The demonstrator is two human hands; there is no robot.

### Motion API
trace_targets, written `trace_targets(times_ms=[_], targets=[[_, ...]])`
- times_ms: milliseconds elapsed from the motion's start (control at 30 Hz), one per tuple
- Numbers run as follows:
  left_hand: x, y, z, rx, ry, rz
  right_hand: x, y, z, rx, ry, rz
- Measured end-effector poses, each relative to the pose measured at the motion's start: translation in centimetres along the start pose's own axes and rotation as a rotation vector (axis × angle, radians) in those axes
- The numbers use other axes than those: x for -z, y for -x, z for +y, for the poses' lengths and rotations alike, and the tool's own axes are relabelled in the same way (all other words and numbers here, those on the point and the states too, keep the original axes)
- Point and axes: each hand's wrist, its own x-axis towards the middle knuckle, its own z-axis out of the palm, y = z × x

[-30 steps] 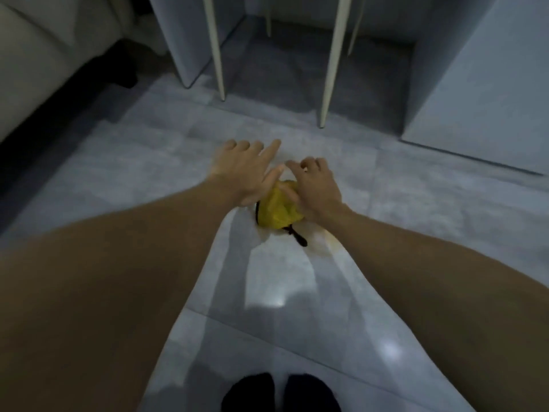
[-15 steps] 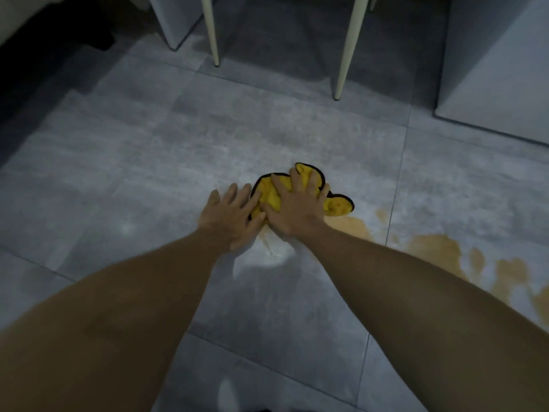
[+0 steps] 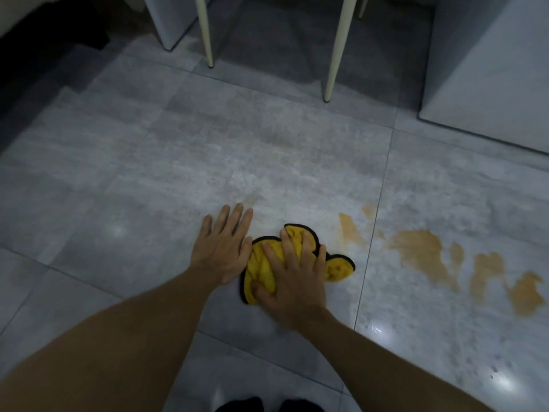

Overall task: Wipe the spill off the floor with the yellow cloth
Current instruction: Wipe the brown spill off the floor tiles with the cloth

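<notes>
A crumpled yellow cloth (image 3: 337, 269) with a black edge lies on the grey tiled floor (image 3: 178, 173). My right hand (image 3: 292, 278) presses flat on top of it, fingers spread and curled into the fabric. Flat on the tile just left of the cloth rests my left hand (image 3: 222, 248), fingers apart, its thumb side touching the cloth's edge. An orange-brown spill (image 3: 421, 251) spreads in patches to the right of the cloth, with a smaller streak (image 3: 350, 230) close to it.
Two cream chair legs (image 3: 337, 49) stand on the floor at the top. A pale cabinet (image 3: 490, 72) fills the upper right, another panel (image 3: 166, 19) the upper left. My dark feet (image 3: 261, 404) show at the bottom edge.
The view has tilted and shifted right, showing more of the spill. The cloth, bunched between both hands before, now lies spread under my right hand. My left hand rests beside it.
</notes>
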Motion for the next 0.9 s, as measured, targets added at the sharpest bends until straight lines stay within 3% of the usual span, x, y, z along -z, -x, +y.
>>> trace_targets(times_ms=[200,467,600,900], targets=[[0.9,-2.4,0.4,-0.016,0.012,-0.013,1.1,-6.0,1.6,-0.065,-0.010,0.049],[2.5,-8.4,4.1,-0.114,0.022,-0.012,2.6,-12.9,5.6,-0.173,-0.006,-0.012],[2.1,-7.9,5.6,-0.122,0.061,-0.007,3.1,-11.1,5.9,-0.191,-0.034,-0.007],[-1.3,-0.3,12.3,-0.377,0.029,0.016,3.2,3.1,9.4,-0.255,0.005,-0.016]])
